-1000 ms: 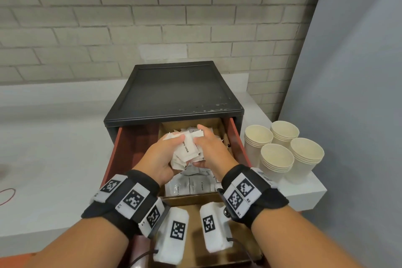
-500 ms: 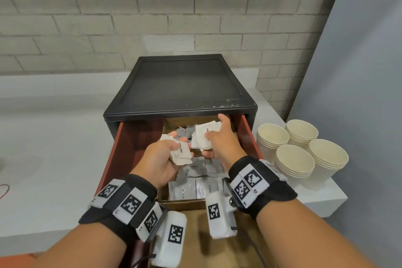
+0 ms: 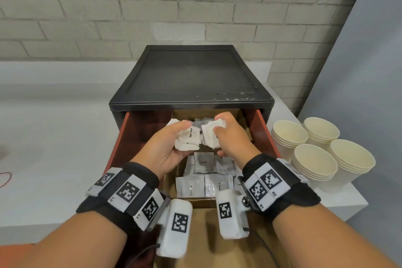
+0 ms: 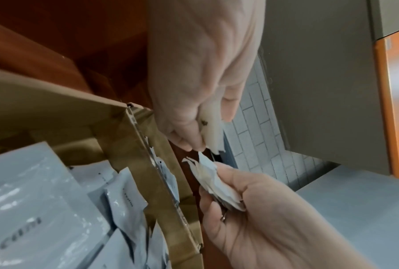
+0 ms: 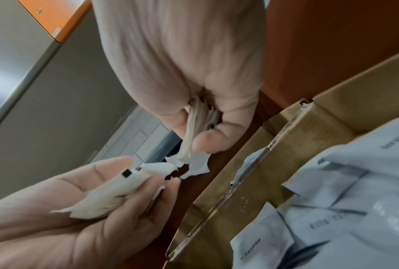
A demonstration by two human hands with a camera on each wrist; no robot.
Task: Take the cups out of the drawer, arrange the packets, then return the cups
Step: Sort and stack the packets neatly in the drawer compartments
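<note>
Over the open red drawer point(image 3: 263, 130), each hand holds its own small bundle of white sugar packets. My left hand point(image 3: 182, 137) grips one bundle point(image 3: 188, 140), palm turned inward. My right hand point(image 3: 219, 135) pinches the other bundle point(image 3: 212, 135), and the two nearly touch. The left wrist view has the left hand point(image 4: 219, 174) low and the right hand point(image 4: 193, 138) above. In the right wrist view the right hand point(image 5: 147, 171) is low, the left hand point(image 5: 193, 134) above. Grey cream packets point(image 3: 214, 185) lie in the drawer's cardboard box point(image 3: 202, 201). Stacked paper cups point(image 3: 313, 161) stand on the counter to the right.
The drawer belongs to a black cabinet point(image 3: 191, 76) on a white counter point(image 3: 54, 137) against a brick wall. More loose white packets point(image 3: 202, 121) lie at the back of the box. A grey panel point(image 3: 359, 72) closes off the right side beyond the cups.
A second ago both hands clasped one bunch of white packets together. They split it into two bundles, lifted them a little, and now hold them side by side.
</note>
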